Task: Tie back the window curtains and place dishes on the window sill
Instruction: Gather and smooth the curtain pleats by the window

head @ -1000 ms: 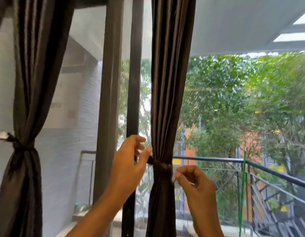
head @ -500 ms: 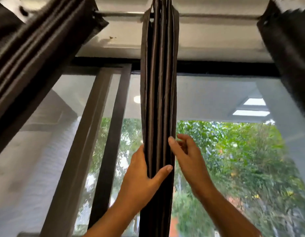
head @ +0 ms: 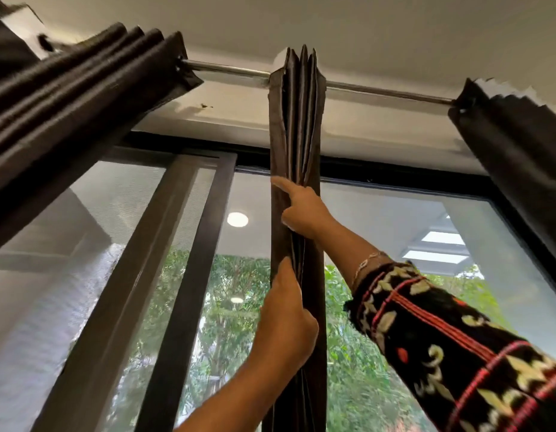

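Observation:
A dark brown middle curtain (head: pixel 297 126) hangs in tight pleats from a metal rod (head: pixel 233 71) under the ceiling. My left hand (head: pixel 286 319) grips the pleats from the left, with the thumb pointing up along the fabric. Higher up, my right hand (head: pixel 303 208) has its fingers tucked into the folds and its index finger stretched across the front of the curtain. A patterned black, red and cream sleeve (head: pixel 451 341) covers my right forearm. No dishes or window sill are in view.
A second brown curtain (head: pixel 77 98) hangs bunched at the upper left and a third (head: pixel 516 141) at the upper right. Behind them stand dark window frames (head: pixel 189 244), a mesh screen (head: pixel 52 260), glass and green trees outside.
The view has tilted up from the tied waist of the curtain to the rod. Both hands have moved up the middle curtain, the right hand climbing higher than the left.

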`<state>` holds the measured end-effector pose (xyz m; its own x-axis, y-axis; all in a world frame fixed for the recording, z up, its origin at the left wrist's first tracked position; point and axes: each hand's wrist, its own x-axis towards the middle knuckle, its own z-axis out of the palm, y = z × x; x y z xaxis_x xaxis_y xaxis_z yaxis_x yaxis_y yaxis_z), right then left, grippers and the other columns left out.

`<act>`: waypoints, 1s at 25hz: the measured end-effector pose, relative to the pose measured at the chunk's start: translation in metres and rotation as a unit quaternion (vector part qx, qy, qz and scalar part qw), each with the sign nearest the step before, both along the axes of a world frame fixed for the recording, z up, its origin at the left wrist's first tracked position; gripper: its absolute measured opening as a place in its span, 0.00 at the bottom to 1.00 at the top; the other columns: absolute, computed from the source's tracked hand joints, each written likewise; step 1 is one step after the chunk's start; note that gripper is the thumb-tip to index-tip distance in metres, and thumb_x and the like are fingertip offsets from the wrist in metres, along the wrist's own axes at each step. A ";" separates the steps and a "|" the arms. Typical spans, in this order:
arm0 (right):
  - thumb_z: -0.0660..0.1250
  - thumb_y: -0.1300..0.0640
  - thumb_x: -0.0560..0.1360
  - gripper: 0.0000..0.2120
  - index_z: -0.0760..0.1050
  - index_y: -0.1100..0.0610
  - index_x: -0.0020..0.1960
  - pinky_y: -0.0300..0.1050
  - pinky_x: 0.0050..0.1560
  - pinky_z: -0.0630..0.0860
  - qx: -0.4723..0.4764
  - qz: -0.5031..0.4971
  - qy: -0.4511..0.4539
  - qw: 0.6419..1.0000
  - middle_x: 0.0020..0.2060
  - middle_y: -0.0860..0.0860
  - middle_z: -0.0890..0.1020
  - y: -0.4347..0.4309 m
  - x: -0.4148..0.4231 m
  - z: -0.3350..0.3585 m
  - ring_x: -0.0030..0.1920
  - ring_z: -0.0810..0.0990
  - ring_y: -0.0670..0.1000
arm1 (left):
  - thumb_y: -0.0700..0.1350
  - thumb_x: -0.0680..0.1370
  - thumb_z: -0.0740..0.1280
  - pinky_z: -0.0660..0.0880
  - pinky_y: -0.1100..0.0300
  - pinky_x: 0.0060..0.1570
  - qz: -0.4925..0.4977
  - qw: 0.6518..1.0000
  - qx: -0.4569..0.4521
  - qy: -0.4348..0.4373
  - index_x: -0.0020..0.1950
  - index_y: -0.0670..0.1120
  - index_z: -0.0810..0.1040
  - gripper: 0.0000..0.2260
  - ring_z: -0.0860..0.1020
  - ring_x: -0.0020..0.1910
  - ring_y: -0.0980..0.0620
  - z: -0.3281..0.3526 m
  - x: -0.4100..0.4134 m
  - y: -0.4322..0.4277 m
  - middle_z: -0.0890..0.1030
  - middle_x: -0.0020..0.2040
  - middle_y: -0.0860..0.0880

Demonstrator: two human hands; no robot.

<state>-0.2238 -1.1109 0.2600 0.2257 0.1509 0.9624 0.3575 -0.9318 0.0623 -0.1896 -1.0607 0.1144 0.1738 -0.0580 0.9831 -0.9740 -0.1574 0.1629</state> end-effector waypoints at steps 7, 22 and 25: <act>0.57 0.66 0.76 0.26 0.55 0.61 0.72 0.53 0.61 0.71 -0.029 -0.106 0.007 0.994 0.75 0.59 0.47 0.072 0.028 0.010 0.63 0.70 0.64 | 0.30 0.75 0.54 0.65 0.56 0.49 0.021 0.999 -0.035 0.024 0.72 0.43 0.57 0.25 0.73 0.57 0.38 0.007 0.007 0.049 0.73 0.58 0.35; 0.60 0.47 0.77 0.34 0.44 0.50 0.76 0.48 0.52 0.72 -0.029 0.059 -0.088 0.994 0.55 0.53 0.77 0.014 0.002 -0.047 0.55 0.75 0.56 | 0.37 0.74 0.62 0.64 0.65 0.32 0.142 0.988 -0.059 0.027 0.73 0.52 0.50 0.33 0.75 0.51 0.47 -0.036 0.007 0.039 0.65 0.69 0.50; 0.57 0.45 0.78 0.32 0.48 0.53 0.76 0.50 0.65 0.66 -0.014 0.039 -0.075 0.996 0.70 0.54 0.67 -0.018 -0.008 -0.067 0.68 0.66 0.55 | 0.38 0.73 0.63 0.71 0.58 0.45 0.188 0.979 -0.072 0.034 0.74 0.51 0.49 0.35 0.70 0.63 0.48 -0.055 -0.001 0.032 0.60 0.72 0.51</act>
